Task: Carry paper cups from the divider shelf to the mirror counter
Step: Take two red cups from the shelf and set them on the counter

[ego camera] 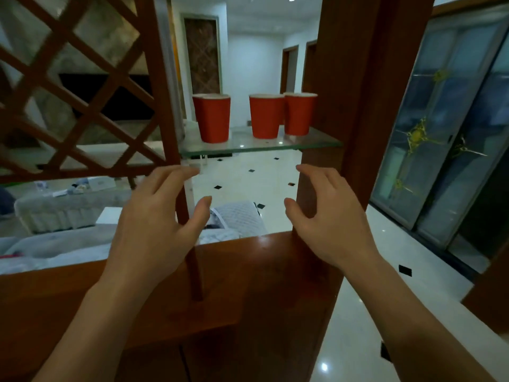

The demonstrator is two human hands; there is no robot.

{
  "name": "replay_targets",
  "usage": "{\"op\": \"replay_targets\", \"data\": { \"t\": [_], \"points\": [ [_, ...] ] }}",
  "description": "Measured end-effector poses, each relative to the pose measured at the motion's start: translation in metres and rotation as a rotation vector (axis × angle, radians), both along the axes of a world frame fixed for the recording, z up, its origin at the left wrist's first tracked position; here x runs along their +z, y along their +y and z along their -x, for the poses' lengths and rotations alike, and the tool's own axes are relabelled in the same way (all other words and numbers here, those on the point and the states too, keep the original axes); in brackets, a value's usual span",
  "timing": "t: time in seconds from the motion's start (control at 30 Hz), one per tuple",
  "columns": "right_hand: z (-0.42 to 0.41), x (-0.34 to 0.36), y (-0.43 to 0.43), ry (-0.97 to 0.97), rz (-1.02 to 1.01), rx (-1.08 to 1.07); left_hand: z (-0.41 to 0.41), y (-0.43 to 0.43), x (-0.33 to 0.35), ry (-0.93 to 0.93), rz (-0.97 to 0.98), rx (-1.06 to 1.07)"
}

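1. Red paper cups [265, 117] upright on glass shelf [316, 143], two pairs, left and right
2. Left hand [159, 216] and right hand [327, 213] below the shelf, fingers spread and curled, holding nothing, apart from cups

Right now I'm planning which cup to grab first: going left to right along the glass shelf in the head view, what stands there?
Lattice panel → front-left red cup → middle red cup → right red cup → wooden post. One more cup hides behind the front-left one.
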State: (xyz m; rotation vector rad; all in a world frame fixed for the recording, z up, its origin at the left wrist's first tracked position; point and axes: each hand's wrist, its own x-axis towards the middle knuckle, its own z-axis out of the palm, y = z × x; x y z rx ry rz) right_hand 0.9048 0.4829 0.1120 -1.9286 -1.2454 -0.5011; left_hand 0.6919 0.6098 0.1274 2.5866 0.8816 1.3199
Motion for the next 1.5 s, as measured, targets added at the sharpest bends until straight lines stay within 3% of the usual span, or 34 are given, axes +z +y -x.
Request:
{"op": "replay_targets", "data": {
  "t": [0.17, 0.37, 0.63, 0.9, 1.13, 1.5],
  "points": [
    [-0.016, 0.034, 0.034, 0.0, -0.144, -0.008, -0.021, 0.027, 0.035, -0.177, -0.032, -0.107],
    [-0.046, 0.063, 0.067, -0.006, -0.231, 0.031, -0.055, 0.053, 0.055, -0.16, 0.127, -0.047],
    [-0.084, 0.075, 0.11, 0.087, -0.094, 0.072, -0.105, 0.088, 0.065, -0.114, 0.265, -0.019],
    [-0.097, 0.08, 0.149, 0.231, -0.027, 0.156, -0.131, 0.117, 0.073, -0.226, 0.447, -0.007],
    [-0.101, 0.079, 0.176, 0.324, -0.05, 0.157, -0.142, 0.139, 0.077, -0.281, 0.446, -0.034],
    [-0.098, 0.082, 0.187, 0.283, -0.161, 0.114, -0.142, 0.137, 0.075, -0.377, 0.436, -0.117]
  ]
}}
